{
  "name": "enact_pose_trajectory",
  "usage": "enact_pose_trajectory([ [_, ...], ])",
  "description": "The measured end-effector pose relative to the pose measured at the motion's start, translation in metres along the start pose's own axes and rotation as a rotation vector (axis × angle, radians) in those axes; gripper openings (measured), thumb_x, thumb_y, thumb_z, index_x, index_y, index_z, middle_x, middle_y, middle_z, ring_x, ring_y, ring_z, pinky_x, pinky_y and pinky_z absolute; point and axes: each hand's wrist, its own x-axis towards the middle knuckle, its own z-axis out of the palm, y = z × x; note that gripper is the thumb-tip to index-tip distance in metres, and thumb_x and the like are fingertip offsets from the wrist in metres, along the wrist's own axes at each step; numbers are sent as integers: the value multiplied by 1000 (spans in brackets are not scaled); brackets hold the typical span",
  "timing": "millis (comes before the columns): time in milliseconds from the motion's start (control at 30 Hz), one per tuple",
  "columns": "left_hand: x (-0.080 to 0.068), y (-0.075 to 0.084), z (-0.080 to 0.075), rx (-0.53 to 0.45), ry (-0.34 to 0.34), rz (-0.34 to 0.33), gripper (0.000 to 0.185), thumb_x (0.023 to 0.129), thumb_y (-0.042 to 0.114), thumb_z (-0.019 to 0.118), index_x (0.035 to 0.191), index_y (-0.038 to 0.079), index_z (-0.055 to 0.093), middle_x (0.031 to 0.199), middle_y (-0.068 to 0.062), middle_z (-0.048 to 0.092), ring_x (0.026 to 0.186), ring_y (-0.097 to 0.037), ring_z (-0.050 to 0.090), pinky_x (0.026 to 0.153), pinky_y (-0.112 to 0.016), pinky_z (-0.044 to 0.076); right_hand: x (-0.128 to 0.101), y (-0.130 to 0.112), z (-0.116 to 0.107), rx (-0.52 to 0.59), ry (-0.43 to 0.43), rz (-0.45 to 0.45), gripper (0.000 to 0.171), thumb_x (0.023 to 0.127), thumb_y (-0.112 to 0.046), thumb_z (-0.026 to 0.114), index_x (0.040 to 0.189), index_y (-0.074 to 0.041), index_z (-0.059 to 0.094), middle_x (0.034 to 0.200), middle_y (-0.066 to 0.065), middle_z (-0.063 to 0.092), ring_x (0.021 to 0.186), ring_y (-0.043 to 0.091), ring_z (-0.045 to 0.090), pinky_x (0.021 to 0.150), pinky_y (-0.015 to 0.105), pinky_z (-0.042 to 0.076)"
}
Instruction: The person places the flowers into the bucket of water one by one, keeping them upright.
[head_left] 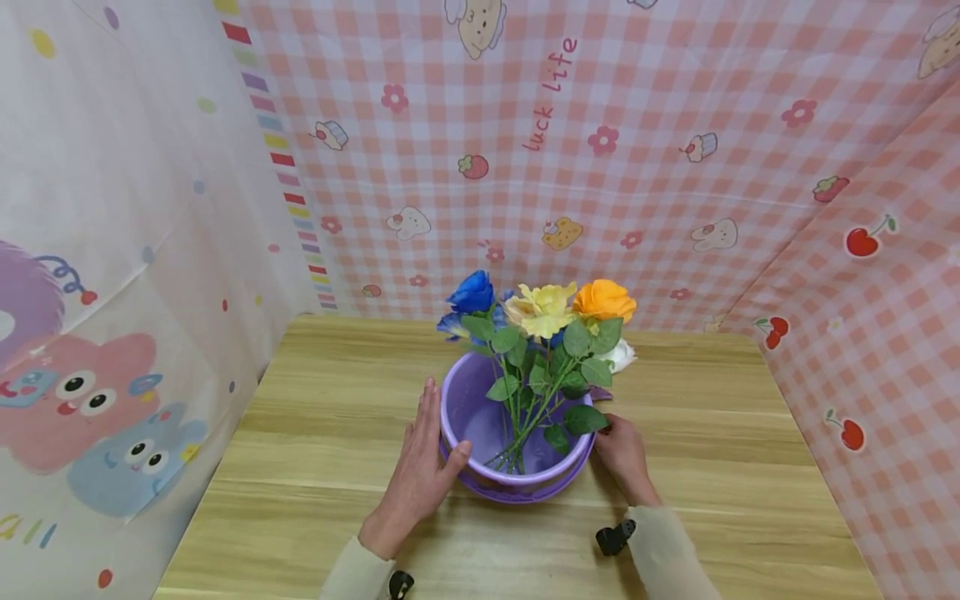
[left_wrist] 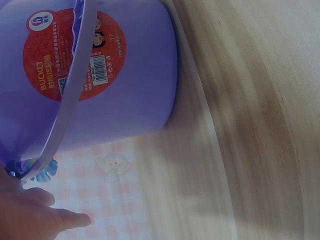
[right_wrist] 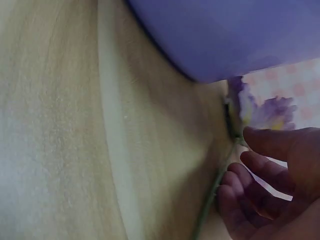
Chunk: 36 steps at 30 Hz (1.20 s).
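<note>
A purple bucket (head_left: pixel 457 408) stands on the table with several artificial flowers leaning in it. Among them are a blue rose (head_left: pixel 472 293), a yellow flower (head_left: pixel 545 310), an orange rose (head_left: pixel 603 300) and a white flower (head_left: pixel 621 356). My left hand (head_left: pixel 425 467) rests along the bucket's left side, fingers straight, thumb at the rim. To the right of the bucket, my right hand (head_left: pixel 624 454) pinches the green stem of a purple flower (right_wrist: pixel 260 110) just below its bloom. That flower is mostly hidden by the bucket in the head view.
The bucket's handle (left_wrist: pixel 72 95) hangs down in front of a round red label (left_wrist: pixel 37 62). Wooden table (head_left: pixel 720 433) extends to both sides. A pink checked cloth (head_left: pixel 660 192) rises behind it, and a white patterned cloth (head_left: pixel 247 208) hangs at the left.
</note>
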Motion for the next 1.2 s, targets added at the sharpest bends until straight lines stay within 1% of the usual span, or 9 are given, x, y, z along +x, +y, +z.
enact_pose_trajectory([
  [100, 0, 0, 0, 0, 4, 5, 88, 104, 52, 48, 167, 6, 6, 174, -15, 6, 157, -38, 13, 112, -78, 22, 3, 0, 5, -21, 5, 0, 18, 88, -16, 67, 77, -1, 67, 75, 16, 67, 72, 39, 64, 63, 50, 50],
  [233, 0, 0, 1, -6, 4, 6, 88, 104, 52, 48, 167, 7, 6, 174, -15, 6, 157, -37, 12, 112, -78, 21, 7, 0, 9, -30, 20, 13, 21, 88, -17, 63, 84, 2, 70, 85, 25, 71, 80, 50, 67, 67, 57, 53],
  [333, 1, 0, 1, -6, 3, 4, 88, 104, 52, 48, 167, 8, 5, 174, -15, 5, 158, -35, 11, 112, -78, 21, 9, -1, 9, -50, 12, 41, 23, 90, -16, 60, 90, 3, 73, 93, 29, 72, 88, 54, 67, 72, 62, 54],
  [433, 1, 0, 1, -5, 3, 5, 88, 104, 51, 48, 167, 8, 5, 174, -15, 5, 158, -35, 11, 112, -78, 22, 11, 0, 9, -82, -4, 70, 22, 90, -15, 59, 88, 2, 73, 96, 31, 72, 91, 55, 67, 75, 64, 54],
  [633, 1, 0, 1, 1, 2, 7, 88, 104, 49, 50, 167, 7, 6, 174, -14, 5, 158, -36, 12, 112, -78, 22, 11, 3, 6, -122, -9, 70, 19, 89, -15, 63, 83, -1, 74, 92, 27, 73, 87, 52, 68, 72, 60, 54],
  [833, 1, 0, 1, 8, -8, -5, 88, 104, 47, 50, 167, 8, 5, 174, -14, 5, 158, -34, 10, 113, -77, 21, 7, 9, -4, -100, 5, 73, 11, 82, -10, 67, 76, -4, 73, 75, 13, 71, 72, 35, 66, 62, 47, 51],
  [900, 0, 0, 1, 7, -10, -8, 87, 104, 47, 51, 167, 8, 5, 174, -13, 4, 158, -34, 9, 113, -77, 21, 6, 13, -9, -90, 5, 81, 10, 83, -10, 69, 78, -3, 74, 76, 10, 71, 72, 32, 66, 62, 43, 50],
  [1000, 0, 0, 0, 3, -12, -15, 87, 104, 47, 51, 167, 9, 4, 174, -10, 2, 158, -34, 9, 114, -76, 20, 3, 17, -17, -72, -17, 89, 12, 87, -13, 74, 86, -1, 77, 84, 11, 75, 78, 29, 68, 68, 41, 53],
  [1200, -1, 0, 0, 1, -17, -21, 87, 104, 46, 51, 167, 10, 3, 174, -6, -1, 158, -33, 8, 115, -75, 19, -2, 26, -31, -37, -109, 113, 24, 87, -18, 78, 97, 3, 76, 89, 12, 75, 80, 26, 67, 73, 40, 52],
])
